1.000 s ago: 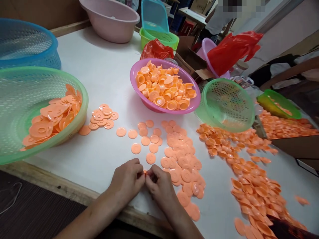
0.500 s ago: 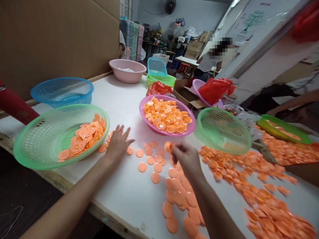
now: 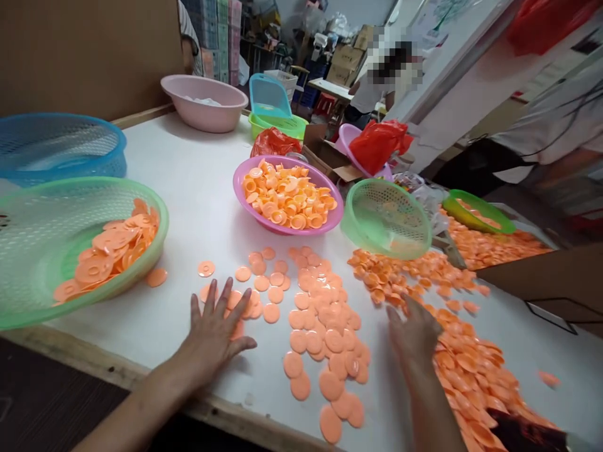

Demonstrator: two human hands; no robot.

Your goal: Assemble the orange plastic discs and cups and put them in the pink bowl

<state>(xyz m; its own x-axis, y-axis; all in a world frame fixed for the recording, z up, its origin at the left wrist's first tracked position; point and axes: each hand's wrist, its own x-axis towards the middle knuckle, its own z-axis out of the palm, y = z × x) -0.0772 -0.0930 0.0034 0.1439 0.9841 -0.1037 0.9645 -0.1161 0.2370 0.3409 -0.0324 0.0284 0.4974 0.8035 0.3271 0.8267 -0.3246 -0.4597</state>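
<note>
My left hand point(image 3: 214, 336) lies palm down with fingers spread, over several flat orange plastic discs point(image 3: 271, 312) on the white table. My right hand point(image 3: 417, 336) reaches to the edge of a pile of orange cup-shaped plastic pieces point(image 3: 464, 364). Its thumb and forefinger are apart, and I see nothing between them; the other fingers are partly hidden. Between both hands spreads a dense patch of orange discs point(image 3: 333, 340). Beyond them stands a pink-purple bowl point(image 3: 241, 188) heaped with orange cup-shaped pieces point(image 3: 287, 198).
At left, a green basket point(image 3: 28, 210) holds orange discs, with a blue basket point(image 3: 110, 154) behind it. A second green basket point(image 3: 414, 235) stands right of the bowl. A pale pink basin point(image 3: 207, 110) sits farther back. Two people are in the background; another is at right.
My right hand has moved from in front of the bowl, where it held an orange piece, to the pile at right. My left hand has come back from beside the green basket over discs.
</note>
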